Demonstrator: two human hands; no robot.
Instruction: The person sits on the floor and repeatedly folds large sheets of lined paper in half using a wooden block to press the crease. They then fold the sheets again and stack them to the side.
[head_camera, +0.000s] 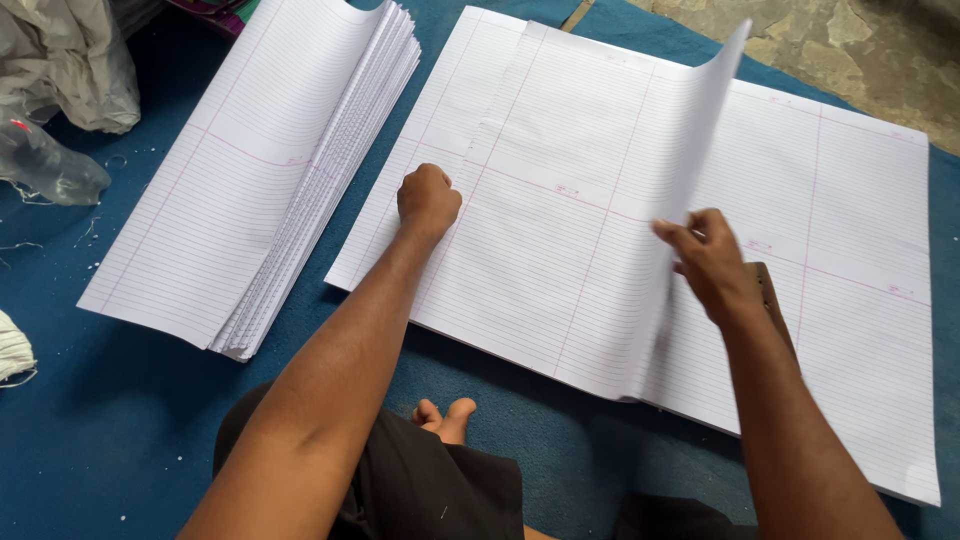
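Two hands work over a wide stack of ruled paper (850, 300) lying on a blue mat (120, 420), toward its right side. The left hand (428, 200) is clenched into a fist, knuckles pressed down on the stack's left part near its left edge, gripping nothing. The right hand (712, 262) pinches the edge of a lifted sheet (690, 150) between thumb and fingers; the sheet curls upward, standing nearly on edge. Under the right wrist a brown wooden piece (768, 290) shows on the paper. A second, narrower pile of folded sheets (260, 170) lies just beside, toward the mat's left. A clear plastic bottle (45, 165) rests near the mat's left edge.
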